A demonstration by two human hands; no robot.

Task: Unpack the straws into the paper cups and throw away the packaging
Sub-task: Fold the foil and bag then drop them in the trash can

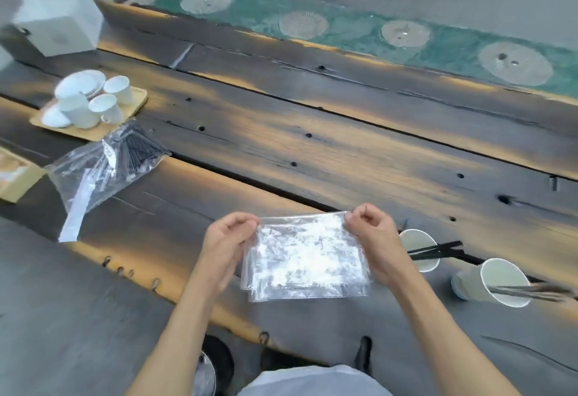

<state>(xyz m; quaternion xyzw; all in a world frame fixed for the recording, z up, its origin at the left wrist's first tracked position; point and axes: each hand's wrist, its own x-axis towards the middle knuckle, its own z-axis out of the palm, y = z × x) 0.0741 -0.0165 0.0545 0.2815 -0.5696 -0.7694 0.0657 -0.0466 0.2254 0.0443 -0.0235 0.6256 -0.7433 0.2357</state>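
Note:
I hold an empty clear plastic bag [305, 258] stretched flat above the near edge of the wooden table [312, 151]. My left hand [226, 245] pinches its upper left corner and my right hand [372, 236] pinches its upper right corner. Right of my hands, two white paper cups stand with black straws in them: the nearer-to-hand cup [417, 241] and a second cup [497, 283] farther right. Another clear bag [106, 164], with several black straws inside, lies on the table at the left.
A wooden tray [134, 108] with white ceramic cups and saucers sits at the far left. Behind it stands a white box [59, 17]. A yellowish box [15, 176] lies at the left edge. A round bin [209, 367] is under the table by my legs.

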